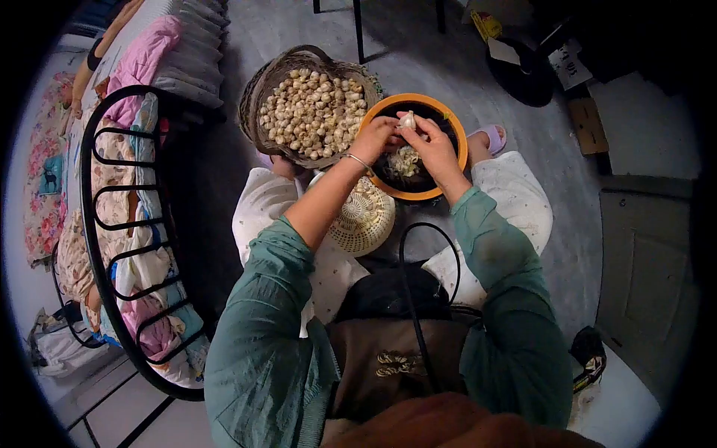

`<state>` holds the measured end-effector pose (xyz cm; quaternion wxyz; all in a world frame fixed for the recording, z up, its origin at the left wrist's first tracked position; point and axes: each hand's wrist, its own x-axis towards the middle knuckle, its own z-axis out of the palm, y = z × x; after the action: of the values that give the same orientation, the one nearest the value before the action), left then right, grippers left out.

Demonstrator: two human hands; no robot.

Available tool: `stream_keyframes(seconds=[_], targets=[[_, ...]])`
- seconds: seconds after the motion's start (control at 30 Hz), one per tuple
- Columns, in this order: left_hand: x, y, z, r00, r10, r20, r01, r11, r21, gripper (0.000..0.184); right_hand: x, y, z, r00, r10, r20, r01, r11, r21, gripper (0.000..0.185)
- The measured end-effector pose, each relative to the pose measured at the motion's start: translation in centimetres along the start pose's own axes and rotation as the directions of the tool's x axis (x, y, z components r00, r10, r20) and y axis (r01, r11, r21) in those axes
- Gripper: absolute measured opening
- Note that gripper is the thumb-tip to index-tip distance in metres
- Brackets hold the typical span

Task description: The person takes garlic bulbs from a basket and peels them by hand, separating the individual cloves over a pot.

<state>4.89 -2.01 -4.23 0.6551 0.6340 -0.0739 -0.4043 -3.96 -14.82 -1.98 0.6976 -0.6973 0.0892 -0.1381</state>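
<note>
Over an orange-rimmed dark tub [458, 134], both hands meet at a pale garlic bulb [407, 120]. My right hand [433, 148] holds the bulb between closed fingers. From the left, my left hand [376, 140] reaches in with its fingers curled beside the bulb; whether they pinch a piece of it is too small to tell. Pale peelings [404, 162] lie inside the tub below the hands. Left of the tub stands a woven basket [252, 112] full of garlic bulbs [310, 108]. A cream perforated basket [361, 218] sits between the knees, under my left forearm.
A black metal bed frame [91, 179] with piled bedding [123, 224] is on the left. Another person's arm [112, 37] shows at the upper left. Dark furniture legs [358, 30] stand ahead. A cardboard box [588, 125] and a grey door [646, 276] are at the right.
</note>
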Motion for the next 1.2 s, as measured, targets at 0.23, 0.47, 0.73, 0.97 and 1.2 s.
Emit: stream_keyframes(seconds=[0.23,0.47,0.73,0.97,1.2], targets=[[-1.6,2.1,0.0,0.956,0.111,0.271,-0.063,0.982,-0.179,0.030,-0.5,-1.8,0.2,0.998,-0.042,0.051,0.053,0.963,-0.264,0.033],[-2.3,2.2,0.4,0.983,0.091,0.158,-0.054,0.973,-0.224,0.025,-0.4,-1.1,0.2,0.997,0.041,0.070,-0.040,0.999,-0.018,0.023],[-2.5,1.9,0.6,0.988,0.125,0.089,-0.104,0.972,-0.212,0.019,-0.4,-1.4,0.4,0.997,-0.074,0.034,0.077,0.990,-0.117,0.023],[-3.0,1.7,1.3,0.989,0.146,0.039,-0.139,0.980,-0.143,0.019,-0.4,-0.7,0.2,0.998,-0.029,0.052,0.035,0.992,-0.122,0.023],[-2.9,1.3,1.0,0.988,0.150,0.045,-0.149,0.988,-0.040,0.018,-0.6,-0.3,0.2,0.997,0.049,0.057,-0.045,0.997,-0.069,0.025]])
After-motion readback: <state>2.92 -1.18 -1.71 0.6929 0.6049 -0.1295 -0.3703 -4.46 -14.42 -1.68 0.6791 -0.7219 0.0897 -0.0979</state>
